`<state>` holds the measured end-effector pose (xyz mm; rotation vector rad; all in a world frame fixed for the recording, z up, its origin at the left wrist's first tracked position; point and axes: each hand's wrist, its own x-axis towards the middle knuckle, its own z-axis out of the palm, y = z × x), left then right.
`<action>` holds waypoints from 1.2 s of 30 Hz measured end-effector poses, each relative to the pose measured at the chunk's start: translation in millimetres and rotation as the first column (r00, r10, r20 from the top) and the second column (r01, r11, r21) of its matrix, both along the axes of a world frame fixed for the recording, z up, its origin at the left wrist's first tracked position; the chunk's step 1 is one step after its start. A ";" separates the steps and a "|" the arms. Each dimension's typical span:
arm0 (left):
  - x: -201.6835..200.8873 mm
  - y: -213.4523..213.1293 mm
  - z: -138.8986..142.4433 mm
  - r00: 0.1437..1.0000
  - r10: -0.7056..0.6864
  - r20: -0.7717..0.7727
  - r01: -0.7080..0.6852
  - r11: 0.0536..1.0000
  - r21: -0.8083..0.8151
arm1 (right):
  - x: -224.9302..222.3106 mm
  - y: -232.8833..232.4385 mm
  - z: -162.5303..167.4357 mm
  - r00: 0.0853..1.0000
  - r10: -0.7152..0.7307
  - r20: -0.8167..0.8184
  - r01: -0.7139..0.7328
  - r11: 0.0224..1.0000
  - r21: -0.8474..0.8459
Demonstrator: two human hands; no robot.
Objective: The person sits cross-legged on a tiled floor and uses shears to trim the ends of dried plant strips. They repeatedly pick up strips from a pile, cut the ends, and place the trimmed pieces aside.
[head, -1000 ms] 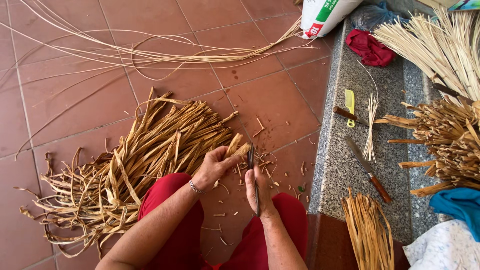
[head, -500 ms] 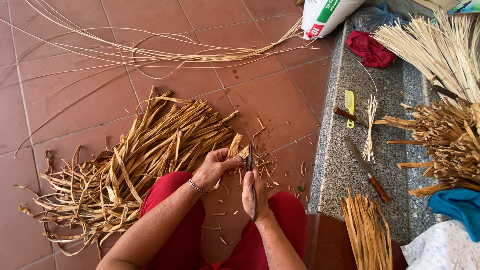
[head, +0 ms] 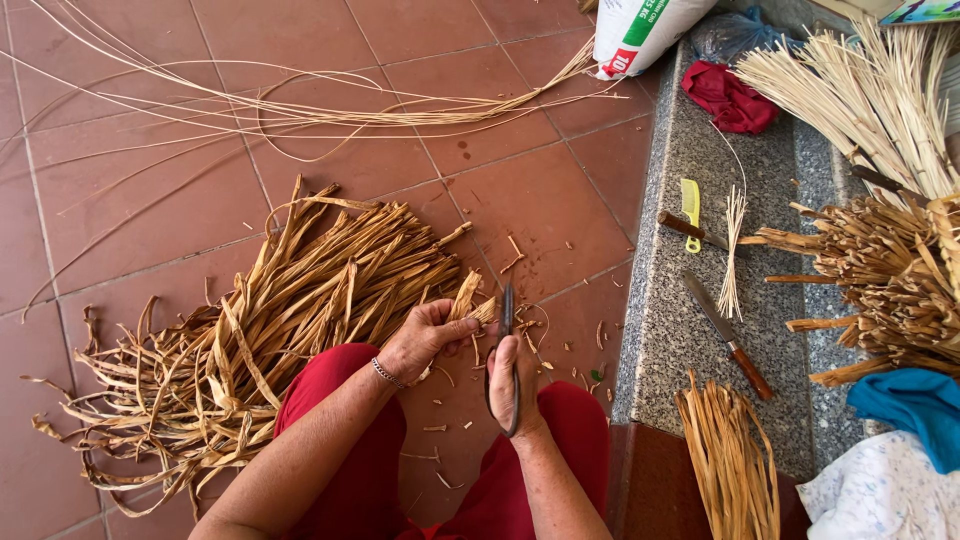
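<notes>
Head camera is looking down on a seated person whose left hand [head: 428,338] is pinching a short dried strip [head: 468,300] near the lower middle of the frame, while the right hand [head: 512,378] is closing around dark scissors [head: 506,350], blades pointing up beside the strip. With the fingertips sitting so close to the blades, a slip could nick them or split the strip unevenly. Compared with a second ago, the scissors are standing closer to the strip; the pile of strips [head: 270,330] on the floor is lying unchanged.
</notes>
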<state>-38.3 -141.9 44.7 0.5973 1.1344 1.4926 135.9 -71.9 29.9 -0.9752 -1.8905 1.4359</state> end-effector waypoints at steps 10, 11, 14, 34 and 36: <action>3.3 2.2 -15.9 0.986 0.057 -0.155 -0.062 0.998 -0.025 | 4.5 11.5 24.3 0.969 0.091 0.231 -0.148 0.959 0.240; 3.8 2.5 -17.5 0.976 0.079 -0.203 -0.087 0.996 -0.031 | 3.6 10.5 23.1 0.964 0.094 0.248 -0.160 0.952 0.262; 4.4 2.9 -19.8 0.977 0.064 -0.203 -0.076 0.996 -0.053 | 2.5 8.7 20.4 0.958 0.111 0.263 -0.180 0.950 0.256; 9.9 -0.5 -32.3 0.945 0.023 -0.327 -0.045 0.997 -0.062 | 1.6 -0.8 6.1 0.972 0.049 0.230 -0.095 0.977 0.193; 10.7 -2.9 -30.6 0.955 0.020 -0.296 -0.051 0.994 -0.097 | 2.1 0.7 1.8 0.988 0.013 0.156 -0.047 0.975 0.218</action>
